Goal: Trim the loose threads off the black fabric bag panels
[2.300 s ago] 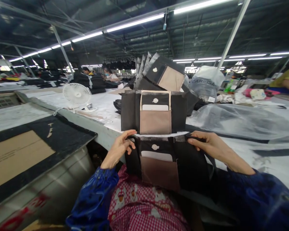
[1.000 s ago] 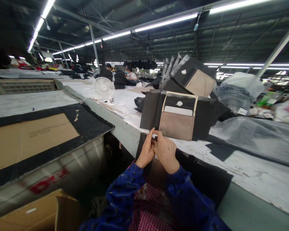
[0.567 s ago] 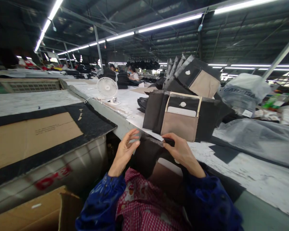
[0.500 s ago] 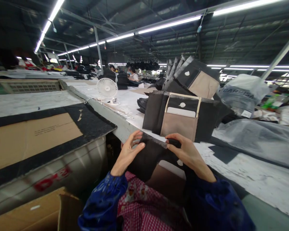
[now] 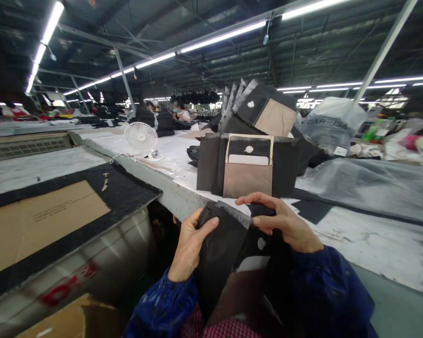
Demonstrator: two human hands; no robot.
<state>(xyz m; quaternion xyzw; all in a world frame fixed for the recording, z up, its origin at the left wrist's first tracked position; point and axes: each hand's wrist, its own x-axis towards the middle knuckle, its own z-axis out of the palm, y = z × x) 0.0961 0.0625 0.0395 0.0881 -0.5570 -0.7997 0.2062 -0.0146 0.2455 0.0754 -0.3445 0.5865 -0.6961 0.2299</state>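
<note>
Bag [image 5: 218, 263] upright between hands, long axis crosswise: left hand [image 5: 190, 246] gripping folded end, right hand [image 5: 282, 218] curled over top edge.

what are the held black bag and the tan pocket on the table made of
The black bag looks like matte non-woven fabric: its grey, fuzzy cut edge shows no weave. The tan pocket looks similar, but fine texture cannot be seen.
</note>
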